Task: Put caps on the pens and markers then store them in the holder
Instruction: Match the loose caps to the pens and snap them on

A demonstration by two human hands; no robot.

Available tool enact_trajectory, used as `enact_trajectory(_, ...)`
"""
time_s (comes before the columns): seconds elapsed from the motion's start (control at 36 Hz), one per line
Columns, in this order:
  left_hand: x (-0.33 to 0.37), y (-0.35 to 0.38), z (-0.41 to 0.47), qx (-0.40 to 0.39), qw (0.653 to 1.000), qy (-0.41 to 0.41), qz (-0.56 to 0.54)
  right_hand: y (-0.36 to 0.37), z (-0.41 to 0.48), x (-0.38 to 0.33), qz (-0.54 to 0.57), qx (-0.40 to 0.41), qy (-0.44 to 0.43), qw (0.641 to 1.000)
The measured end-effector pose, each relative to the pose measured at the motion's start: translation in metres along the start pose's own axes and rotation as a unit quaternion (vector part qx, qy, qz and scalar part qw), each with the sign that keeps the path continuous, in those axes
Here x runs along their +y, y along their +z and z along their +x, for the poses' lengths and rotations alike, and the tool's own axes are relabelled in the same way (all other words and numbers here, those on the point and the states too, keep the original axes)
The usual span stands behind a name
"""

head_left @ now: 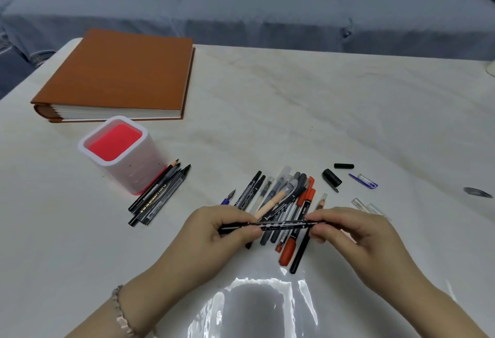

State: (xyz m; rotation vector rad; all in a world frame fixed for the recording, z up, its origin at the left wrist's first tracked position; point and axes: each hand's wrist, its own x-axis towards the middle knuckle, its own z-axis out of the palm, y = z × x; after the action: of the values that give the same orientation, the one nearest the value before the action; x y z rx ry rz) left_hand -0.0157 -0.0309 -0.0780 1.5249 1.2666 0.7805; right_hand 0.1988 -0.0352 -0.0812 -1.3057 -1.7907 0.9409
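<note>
You hold a black marker (273,225) level between both hands above a heap of pens and markers (284,203) on the white worktop (294,102): your left hand (227,228) is closed around one end, and your right hand (345,228) pinches the other end between thumb and fingertips. The heap lies just beyond and beneath your hands, a fan of black, grey, clear and peach barrels with two red markers (297,219) at its right side. To the left stands the holder (126,155), a white square cup with a red inside, upright and with nothing showing above its rim; a small bundle of black pens and pencils (158,195) lies against its near right corner. Right of the heap, loose caps are scattered apart from one another: two black caps (332,177), a clear cap with a blue clip (364,181), and clear caps (367,206) just beyond your right hand. A thick orange album (120,75) lies closed at the far left of the worktop, behind the holder, and a blue sofa (241,10) with cushions runs along the far edge. A bracelet (122,313) circles your left wrist.
</note>
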Motion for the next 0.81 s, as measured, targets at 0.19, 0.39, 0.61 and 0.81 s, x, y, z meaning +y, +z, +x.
enact_trajectory(0.19, -0.007, -0.003, 0.001, 0.004, 0.994, 0.057, 0.091, 0.007, -0.006, 0.008, 0.016, 0.000, -0.005, 1.000)
enact_trajectory(0.39, -0.012, 0.002, 0.000, -0.023, 0.961, 0.011, 0.274, 0.004, -0.006, 0.026, -0.053, -0.011, 0.040, 0.998)
enact_trajectory(0.61, -0.018, -0.004, 0.009, 0.030, 0.973, -0.033, 0.227, -0.023, -0.008, 0.062, -0.173, 0.022, 0.118, 0.978)
enact_trajectory(0.81, -0.014, 0.003, 0.007, 0.036, 0.975, -0.042, 0.214, -0.026, -0.002, 0.075, -0.250, 0.007, 0.127, 0.960)
